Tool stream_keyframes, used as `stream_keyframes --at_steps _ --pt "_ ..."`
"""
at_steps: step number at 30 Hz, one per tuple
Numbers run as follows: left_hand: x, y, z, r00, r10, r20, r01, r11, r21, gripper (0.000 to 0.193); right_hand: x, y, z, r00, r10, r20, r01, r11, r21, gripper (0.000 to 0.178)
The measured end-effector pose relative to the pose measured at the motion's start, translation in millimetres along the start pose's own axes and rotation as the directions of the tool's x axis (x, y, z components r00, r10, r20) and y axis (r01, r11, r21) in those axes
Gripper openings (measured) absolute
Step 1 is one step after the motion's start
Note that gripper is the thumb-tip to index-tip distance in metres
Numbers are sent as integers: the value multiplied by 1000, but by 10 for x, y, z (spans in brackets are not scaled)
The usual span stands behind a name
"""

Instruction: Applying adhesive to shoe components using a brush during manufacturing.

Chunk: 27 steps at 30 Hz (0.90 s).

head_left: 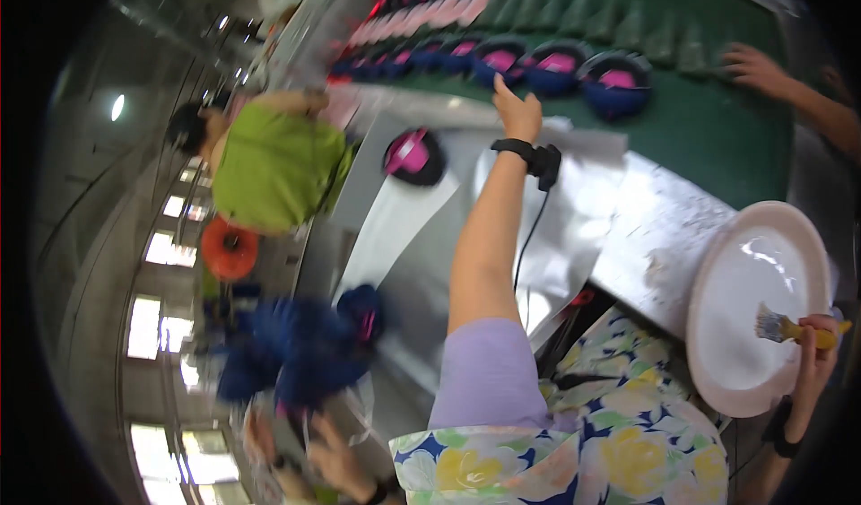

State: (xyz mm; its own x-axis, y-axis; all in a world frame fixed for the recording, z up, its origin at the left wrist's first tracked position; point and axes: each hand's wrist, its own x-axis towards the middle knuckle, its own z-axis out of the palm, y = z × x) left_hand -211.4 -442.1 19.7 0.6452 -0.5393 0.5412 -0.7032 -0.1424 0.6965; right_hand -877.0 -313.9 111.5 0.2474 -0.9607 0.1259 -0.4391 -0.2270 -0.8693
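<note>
My left hand (517,113) reaches out over the near edge of the green belt, a black band on its wrist. Its index finger is stretched and the thumb stands apart, with nothing seen in the hand. The fingertip overlaps a navy, rounded piece with a pink patch (499,60), which looks like a shoe upper; whether they touch I cannot tell. At the lower right, my right hand (816,348) is closed around the yellow handle of a paintbrush (778,327). The brush's bristles are above the inside of a white basin (708,276).
The green belt (708,151) carries rows of navy-and-pink pieces, pink flat pieces (421,16) and dark green ones. Another person's hand (758,70) is at its right. One dark piece (414,156) sits on the grey table. A co-worker's hands (336,456) are near blurred blue pieces (291,343).
</note>
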Motion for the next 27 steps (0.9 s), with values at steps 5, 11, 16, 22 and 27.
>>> stream_keyframes --at_steps 5,11,16,22,27 --pt "-249 -1101 -2838 948 149 -283 -43 936 349 59 101 174 18 998 -34 56 36 998 -41 11" --pt "-1051 -961 -3033 993 -119 11 85 767 636 49 129 1 350 991 14 132 -23 997 69 6" --pt "-680 -242 -3251 722 -359 592 -14 848 531 85 88 -130 337 984 -64 169 49 994 94 4" --pt "-1312 64 -4192 449 -533 717 -156 743 650 143 94 -60 253 985 -63 159 50 995 88 5" --pt "-1915 410 -3795 546 -415 728 -448 589 673 79 56 -126 412 983 -65 173 44 992 122 6"
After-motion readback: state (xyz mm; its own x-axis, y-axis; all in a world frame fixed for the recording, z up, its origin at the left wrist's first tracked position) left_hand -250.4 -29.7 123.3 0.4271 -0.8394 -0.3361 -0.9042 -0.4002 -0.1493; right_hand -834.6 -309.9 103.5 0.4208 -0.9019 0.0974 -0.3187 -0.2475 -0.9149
